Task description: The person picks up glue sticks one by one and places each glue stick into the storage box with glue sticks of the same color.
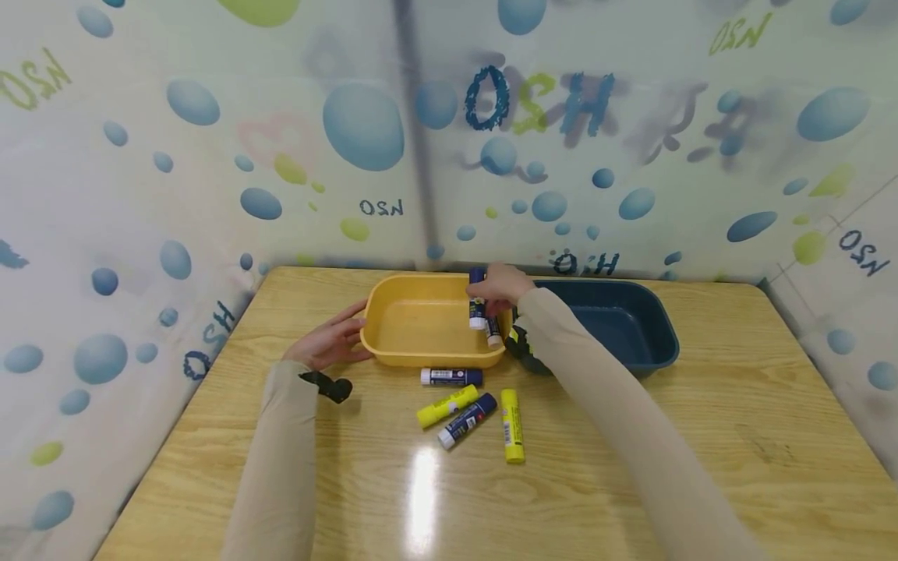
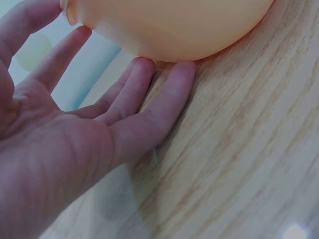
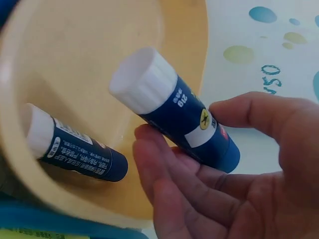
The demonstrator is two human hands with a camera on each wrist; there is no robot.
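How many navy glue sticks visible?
4: one in right hand, one in yellow bin, one on the table alongside it, one beside a yellow stick. Right sleeve may hide more.

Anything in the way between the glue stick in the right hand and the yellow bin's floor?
Nothing visible blocks the middle of the yellow bin. At its right end, though, another navy glue stick lies near the held glue stick.

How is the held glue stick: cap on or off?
On: in the right wrist view, the white cap covers one end of the dark blue glue stick in the right hand.
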